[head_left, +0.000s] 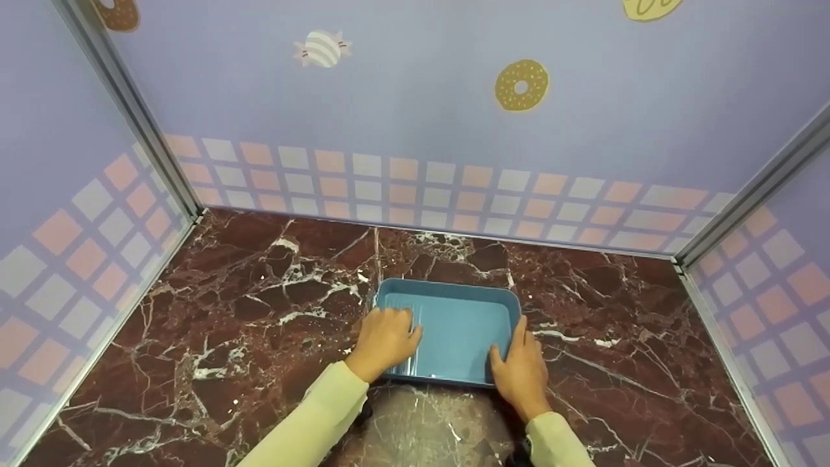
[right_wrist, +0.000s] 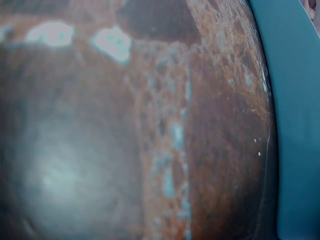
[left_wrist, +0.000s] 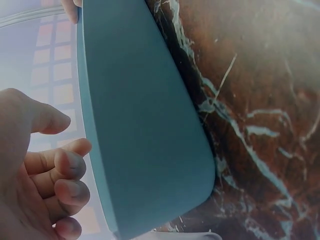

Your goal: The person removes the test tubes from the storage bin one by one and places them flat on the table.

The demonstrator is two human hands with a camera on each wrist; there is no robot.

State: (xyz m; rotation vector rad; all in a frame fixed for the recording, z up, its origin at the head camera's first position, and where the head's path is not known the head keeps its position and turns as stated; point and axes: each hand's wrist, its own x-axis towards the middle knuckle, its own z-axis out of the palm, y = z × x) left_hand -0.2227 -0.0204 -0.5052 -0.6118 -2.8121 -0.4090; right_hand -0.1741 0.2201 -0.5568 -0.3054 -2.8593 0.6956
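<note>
A blue rectangular tray [head_left: 454, 331] with low walls and rounded corners lies on the marble surface. Its left part shows a ridged, shiny strip [head_left: 405, 366]; whether that is a separate clear piece I cannot tell. My right hand [head_left: 522, 373] holds the tray's right wall, thumb on the inner side and fingers along the outside. Over the tray's left end is my left hand [head_left: 386, 340]. In the left wrist view its fingers [left_wrist: 70, 192] are loosely curled, the thumb apart from them, with nothing visible between. The tray's outer wall [right_wrist: 300, 130] fills the right wrist view's right edge.
Dark red veined marble [head_left: 259, 337] extends around the tray. A lilac back panel [head_left: 415, 117] with pink and white squares stands behind, with side panels left and right. A pale, shiny edge [left_wrist: 195, 235] shows at the bottom of the left wrist view.
</note>
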